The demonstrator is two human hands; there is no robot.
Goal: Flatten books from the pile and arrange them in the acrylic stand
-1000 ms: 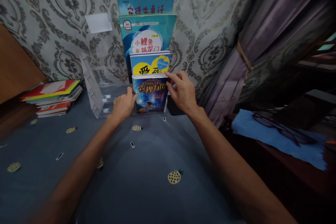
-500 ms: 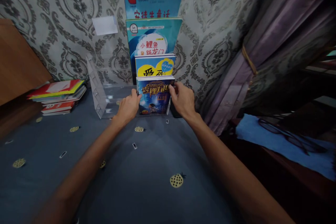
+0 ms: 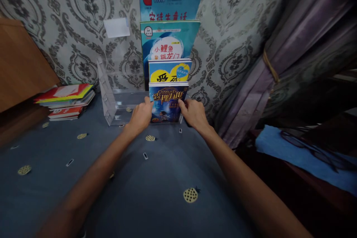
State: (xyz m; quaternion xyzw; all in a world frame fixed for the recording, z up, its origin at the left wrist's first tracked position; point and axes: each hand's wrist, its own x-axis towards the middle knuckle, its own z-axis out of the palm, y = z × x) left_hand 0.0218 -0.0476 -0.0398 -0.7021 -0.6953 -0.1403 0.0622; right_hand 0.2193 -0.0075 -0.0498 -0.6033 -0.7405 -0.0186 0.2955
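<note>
A dark blue book (image 3: 167, 102) stands upright in the front slot of a clear acrylic tiered rack (image 3: 111, 100). My left hand (image 3: 141, 116) grips its left edge and my right hand (image 3: 193, 113) grips its right edge, fingers curled round the cover. Behind it, stepped upward, stand a yellow-and-blue book (image 3: 169, 71), a teal book with a white circle (image 3: 169, 41) and a light blue book (image 3: 170, 3) at the top.
A stack of thin colourful books (image 3: 65, 100) lies at the left on the blue patterned cloth (image 3: 156, 186). Patterned wallpaper is behind the rack; a purple curtain (image 3: 279, 52) hangs at the right. A blue cloth (image 3: 301, 154) lies on dark furniture at the right.
My right hand has slid down from the book's top right corner to its right edge. The left hand has stayed on the left edge. The camera has shifted slightly.
</note>
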